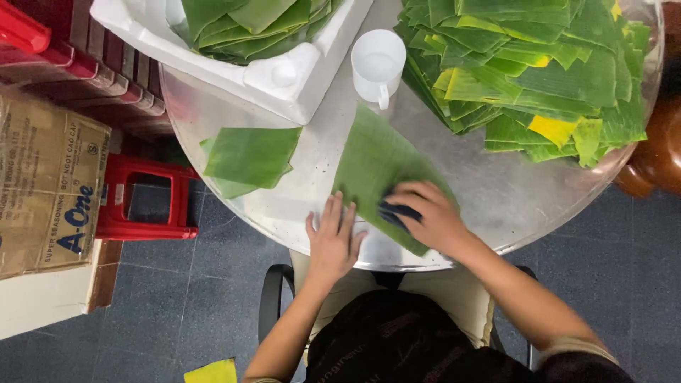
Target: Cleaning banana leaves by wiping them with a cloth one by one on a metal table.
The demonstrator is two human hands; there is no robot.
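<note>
A long green banana leaf piece (pixel 372 159) lies flat on the round metal tray-table (pixel 496 191), running from the white cup toward me. My left hand (pixel 332 237) rests flat with fingers spread on the table, its fingertips on the leaf's near left edge. On the leaf's near end, my right hand (pixel 425 213) presses a dark blue cloth (pixel 397 213) against the surface.
A big pile of cut leaves (pixel 539 71) fills the far right of the table. A white foam box (pixel 291 81) with leaves stands far left, a white plastic cup (pixel 378 65) beside it. Two leaf pieces (pixel 248 157) lie left. A red stool (pixel 145 198) and cardboard box (pixel 46 188) stand on the floor.
</note>
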